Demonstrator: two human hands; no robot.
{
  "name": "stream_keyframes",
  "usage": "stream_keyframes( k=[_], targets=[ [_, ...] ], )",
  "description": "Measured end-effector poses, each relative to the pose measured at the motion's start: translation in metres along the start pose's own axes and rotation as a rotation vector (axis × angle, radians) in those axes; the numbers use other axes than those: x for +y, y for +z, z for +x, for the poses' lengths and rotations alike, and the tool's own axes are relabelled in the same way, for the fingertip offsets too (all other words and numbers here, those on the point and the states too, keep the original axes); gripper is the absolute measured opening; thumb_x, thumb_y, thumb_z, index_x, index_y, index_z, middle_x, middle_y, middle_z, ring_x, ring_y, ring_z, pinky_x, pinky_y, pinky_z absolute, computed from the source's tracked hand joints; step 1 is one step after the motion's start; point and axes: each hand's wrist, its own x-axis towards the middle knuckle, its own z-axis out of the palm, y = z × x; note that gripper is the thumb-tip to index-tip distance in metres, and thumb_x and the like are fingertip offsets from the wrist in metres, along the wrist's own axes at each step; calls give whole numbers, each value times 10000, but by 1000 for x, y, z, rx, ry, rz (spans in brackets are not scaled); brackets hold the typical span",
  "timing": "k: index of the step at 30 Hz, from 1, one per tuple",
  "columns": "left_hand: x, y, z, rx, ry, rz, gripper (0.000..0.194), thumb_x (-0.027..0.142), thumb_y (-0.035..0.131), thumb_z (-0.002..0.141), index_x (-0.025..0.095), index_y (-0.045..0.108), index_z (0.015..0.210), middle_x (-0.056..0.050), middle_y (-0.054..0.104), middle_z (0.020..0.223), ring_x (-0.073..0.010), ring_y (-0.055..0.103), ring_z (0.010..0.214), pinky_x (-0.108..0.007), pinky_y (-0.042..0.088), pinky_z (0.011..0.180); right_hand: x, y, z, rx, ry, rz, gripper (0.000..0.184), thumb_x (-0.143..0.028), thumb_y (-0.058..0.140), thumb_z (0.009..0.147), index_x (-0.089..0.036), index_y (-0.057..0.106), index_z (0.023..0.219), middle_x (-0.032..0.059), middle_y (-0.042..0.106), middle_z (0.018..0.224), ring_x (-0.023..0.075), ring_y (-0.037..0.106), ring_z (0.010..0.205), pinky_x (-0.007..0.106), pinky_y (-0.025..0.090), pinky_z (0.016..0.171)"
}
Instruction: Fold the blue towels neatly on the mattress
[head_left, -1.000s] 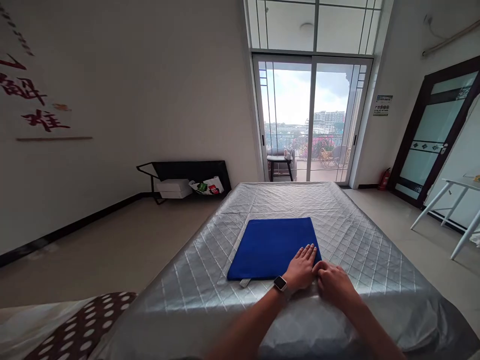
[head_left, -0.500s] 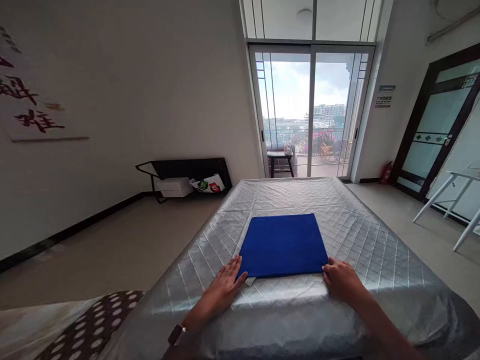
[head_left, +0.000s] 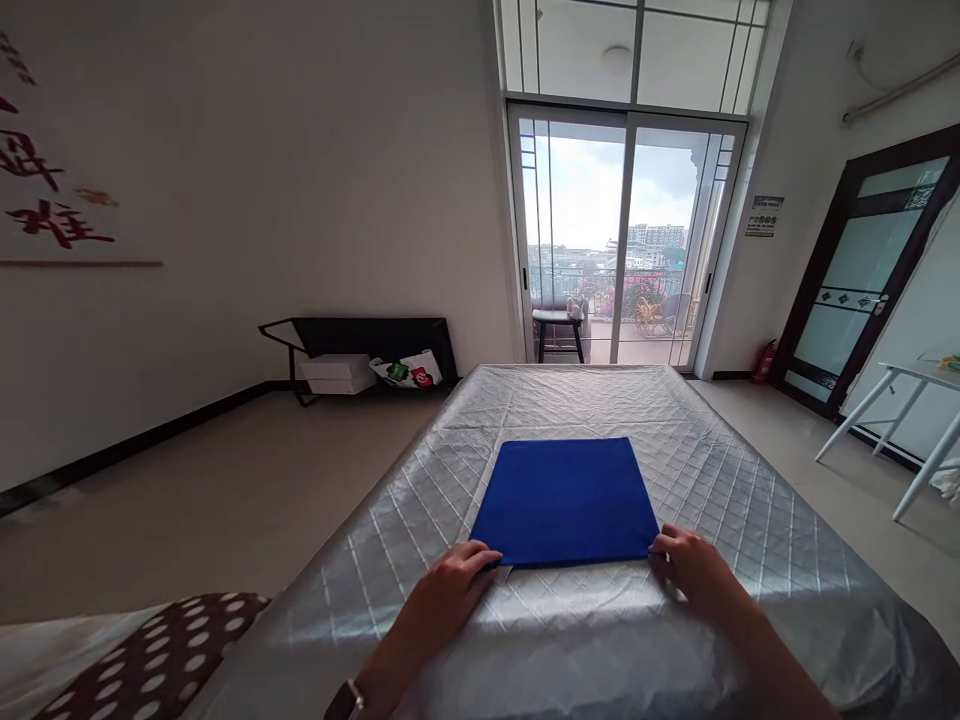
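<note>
Head view. Blue cloth (head_left: pixel 566 500): one, flat rectangle, lower centre of the frame, lying on a silver quilted cover (head_left: pixel 585 400); near edge almost straight, slight puckers at the near right corner.

Right hand (head_left: pixel 691 568): at that corner, fingertips closed in a pinch on the cloth. Left hand (head_left: pixel 450 585): at the near left corner, fingers bent over it; whether they pinch or merely press, cannot tell, undersides being hidden. Dark watch (head_left: pixel 345 700): left wrist, bottom edge of the frame.

Handling notes, by judgement: draw both corners evenly, with light outward tension, so the near edge runs straight; ease the right pinch slightly to let the puckers relax; grip every layer, should there be several; avoid dragging the slippery-looking cover along.
</note>
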Motion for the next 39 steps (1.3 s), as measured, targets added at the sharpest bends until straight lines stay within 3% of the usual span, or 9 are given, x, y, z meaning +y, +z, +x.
stream_keyframes(
  k=[6, 11, 15, 19, 23, 27, 31, 34, 39],
  targets=[
    [-11, 1, -2, 67, 64, -96, 260, 307, 511, 949, 280, 765, 995, -43, 741, 1062, -217, 716, 977, -358, 588, 914, 12, 16, 2, 207, -147, -179, 219, -101, 570, 935, -238, 729, 870, 25, 751, 896, 191, 743, 850, 270, 550, 796],
    [-7, -4, -5, 48, 50, -108, 225, 344, 562, 933, 279, 763, 1013, -43, 741, 1074, -224, 712, 999, -372, 585, 932, 18, 23, 3, 486, -198, -121, 174, -135, 530, 980, -228, 676, 971, 20, 738, 924, 139, 735, 749, 208, 547, 638],
    [-5, 0, -5, 83, 40, -55, 214, 387, 589, 926, 280, 757, 1002, -38, 749, 1044, -235, 720, 982, -369, 602, 892, 17, 21, 2, 611, -215, -1, 209, -236, 428, 1044, -255, 636, 1037, 21, 729, 961, 121, 714, 633, 207, 538, 508],
    [-8, 7, -5, 152, 112, -4, 233, 387, 532, 966, 289, 743, 952, -22, 750, 992, -212, 735, 901, -326, 616, 802, 16, 17, 1, 683, -244, 162, 245, -324, 375, 1066, -287, 617, 1071, 19, 723, 949, 150, 733, 649, 253, 604, 562],
    [-10, 11, -7, 217, 211, 115, 284, 304, 458, 1009, 280, 734, 952, -18, 754, 951, -177, 740, 845, -272, 601, 747, 18, 13, 1, 738, -262, 179, 216, -307, 429, 1052, -276, 642, 1069, 14, 725, 926, 147, 744, 707, 251, 628, 634],
    [-10, 9, -7, 366, 299, 289, 307, 280, 421, 1031, 260, 725, 984, -20, 763, 943, -176, 738, 809, -285, 598, 727, 21, 10, 0, 758, -277, 210, 202, -286, 463, 1035, -276, 663, 1064, 28, 735, 966, 155, 751, 760, 271, 648, 695],
    [-5, -2, -8, 476, 352, 355, 277, 267, 434, 1033, 254, 711, 1033, -28, 768, 973, -194, 738, 862, -329, 595, 790, 24, 4, -4, 745, -275, 233, 213, -342, 481, 1029, -276, 670, 1100, 43, 738, 1025, 165, 757, 831, 289, 658, 747],
    [4, -13, -9, 481, 356, 347, 256, 241, 458, 1022, 272, 709, 1065, -26, 770, 986, -195, 736, 890, -332, 588, 825, 25, -6, -8, 720, -227, 212, 238, -344, 464, 1030, -287, 686, 1092, 43, 747, 1030, 183, 755, 907, 310, 656, 787],
    [18, -31, -19, 487, 308, 272, 295, 249, 426, 1012, 288, 708, 1091, -36, 762, 1011, -193, 724, 936, -315, 580, 857, 27, -33, -24, 770, -190, 153, 231, -340, 483, 1028, -299, 706, 1074, 31, 766, 970, 185, 760, 842, 303, 650, 751]
  ],
)
